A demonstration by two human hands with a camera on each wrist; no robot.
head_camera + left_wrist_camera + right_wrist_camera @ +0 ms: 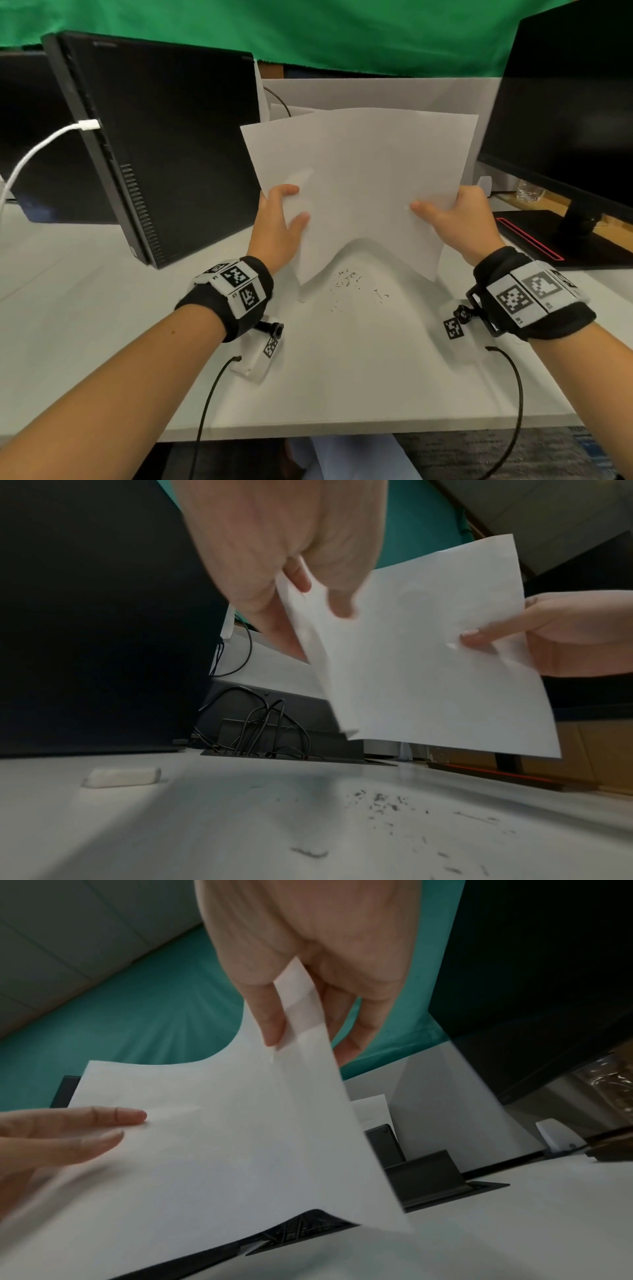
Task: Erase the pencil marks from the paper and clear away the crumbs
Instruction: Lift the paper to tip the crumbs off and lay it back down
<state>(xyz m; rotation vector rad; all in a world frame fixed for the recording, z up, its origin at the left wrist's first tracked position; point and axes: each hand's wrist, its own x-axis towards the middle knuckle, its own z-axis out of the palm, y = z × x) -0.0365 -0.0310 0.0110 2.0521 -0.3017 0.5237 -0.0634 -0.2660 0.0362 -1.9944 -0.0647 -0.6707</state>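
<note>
A white sheet of paper (359, 178) is held up off the desk, tilted, its near edge bowed upward. My left hand (281, 214) pinches its left side, thumb on top; in the left wrist view the fingers (339, 607) curl behind the paper (428, 656). My right hand (445, 216) pinches the right side, and in the right wrist view the thumb (270, 1015) presses the paper (222, 1137) against the fingers behind it. Dark eraser crumbs (349, 282) lie scattered on the desk below the sheet, crumbs (387, 804) too. A white eraser (123, 776) lies on the desk to the left.
A black computer tower (164, 147) stands at the left with a white cable (41, 147) plugged in. A black monitor (568, 113) on a stand sits at the right. A grey partition (376, 92) closes the back. The white desk (102, 325) ends at its near edge below my forearms.
</note>
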